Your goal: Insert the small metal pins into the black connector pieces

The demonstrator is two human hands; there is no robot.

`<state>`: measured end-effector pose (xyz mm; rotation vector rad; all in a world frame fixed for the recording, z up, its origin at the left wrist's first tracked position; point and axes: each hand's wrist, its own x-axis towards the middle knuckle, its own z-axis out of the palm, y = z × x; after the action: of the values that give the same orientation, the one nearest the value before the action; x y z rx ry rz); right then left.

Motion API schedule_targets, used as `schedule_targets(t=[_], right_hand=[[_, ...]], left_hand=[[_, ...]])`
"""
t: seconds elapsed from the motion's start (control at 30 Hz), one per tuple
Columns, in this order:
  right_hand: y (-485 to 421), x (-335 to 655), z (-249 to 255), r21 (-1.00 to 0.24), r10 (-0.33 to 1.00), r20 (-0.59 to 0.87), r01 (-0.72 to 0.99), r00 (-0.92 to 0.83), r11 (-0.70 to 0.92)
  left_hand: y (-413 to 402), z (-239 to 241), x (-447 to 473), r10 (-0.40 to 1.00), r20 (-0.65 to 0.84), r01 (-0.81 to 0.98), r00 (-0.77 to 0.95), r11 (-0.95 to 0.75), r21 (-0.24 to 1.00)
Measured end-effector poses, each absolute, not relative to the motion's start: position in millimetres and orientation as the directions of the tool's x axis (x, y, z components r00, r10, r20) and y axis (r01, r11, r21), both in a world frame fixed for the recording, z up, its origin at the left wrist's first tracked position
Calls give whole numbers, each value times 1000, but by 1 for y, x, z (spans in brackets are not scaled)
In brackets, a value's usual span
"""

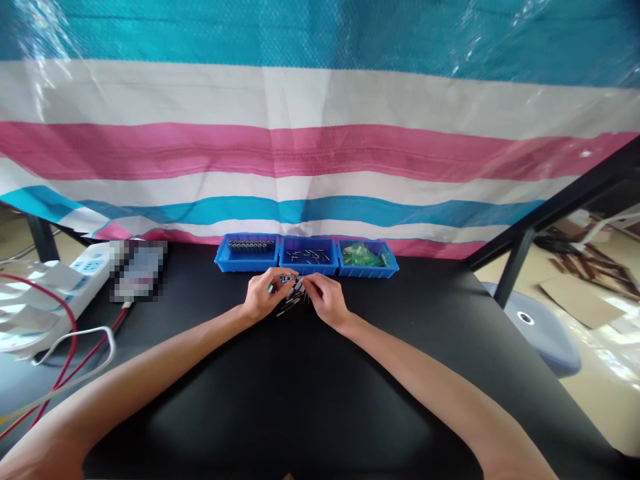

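My left hand (pixel 263 293) and my right hand (pixel 327 300) meet just in front of the blue bins, both with fingers closed in a pinch. Between the fingertips is a small grey-and-dark piece (pixel 299 285), too small and too covered to name. Several thin metal rods (pixel 289 305) lie on the black table right under the hands. Behind the left hand, the left blue bin (pixel 245 263) holds a row of dark short cylinders (pixel 250 247). More thin metal rods (pixel 313 255) lie scattered in the middle blue bin (pixel 307 268). Green plastic pieces or packets (pixel 363 255) fill the right blue bin (pixel 370 271).
A white power strip (pixel 75 280) with plugs and red and white cables stands at the left, beside a blurred-out device (pixel 139 270). A striped plastic sheet (pixel 320 153) hangs behind the bins. Right of the black table (pixel 280 407) stands a grey stool (pixel 543 333).
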<state>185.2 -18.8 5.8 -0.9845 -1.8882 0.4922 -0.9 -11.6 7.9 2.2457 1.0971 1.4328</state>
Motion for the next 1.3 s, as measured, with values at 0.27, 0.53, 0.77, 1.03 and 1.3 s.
schedule_targets(t=[0.27,0.53,0.77,1.03,1.3], right_hand=[[-21,186,8,-673,792,551,422,-262,607],[-22,186,5,-658,764,562,388,-318,646],[-21,185,5,-622,754,568,427,-330,656],[-21,186,6,-667,785,552,416,-281,618],[-19,185,7,-679,799,542,424,-261,599]], left_hand=[[-6,8,-3,610,740,441,283,-768,464],[-5,0,-4,693,672,444,261,-705,553],[-7,4,-4,694,649,432,313,-712,553],[-4,7,0,635,704,430,319,-759,489],[-11,9,-3,755,596,470,272,-645,603]])
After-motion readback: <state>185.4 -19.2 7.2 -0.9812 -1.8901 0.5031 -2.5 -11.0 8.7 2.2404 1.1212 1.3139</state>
